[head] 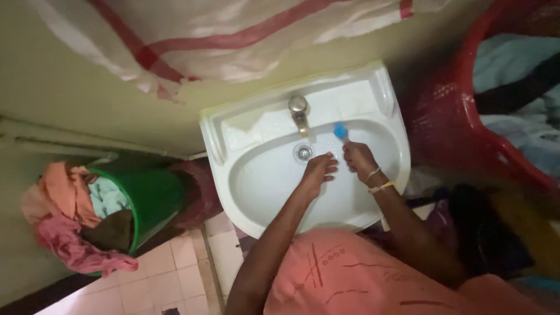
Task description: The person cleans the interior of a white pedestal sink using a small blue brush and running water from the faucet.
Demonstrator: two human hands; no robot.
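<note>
Your right hand (pixel 359 158) closes around a blue brush (pixel 340 132), apparently; its head points away, beyond your knuckles; your left hand (pixel 319 170), fingers together, lies just beside.

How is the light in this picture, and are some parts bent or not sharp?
Head view: the light is dim and warm; the white sink is the brightest part, with a little glare on the metal tap. The wide lens bends the edges, so the wall pipes curve. The red basket and the lower right corner are dark and blurred; both hands are slightly soft.
</note>
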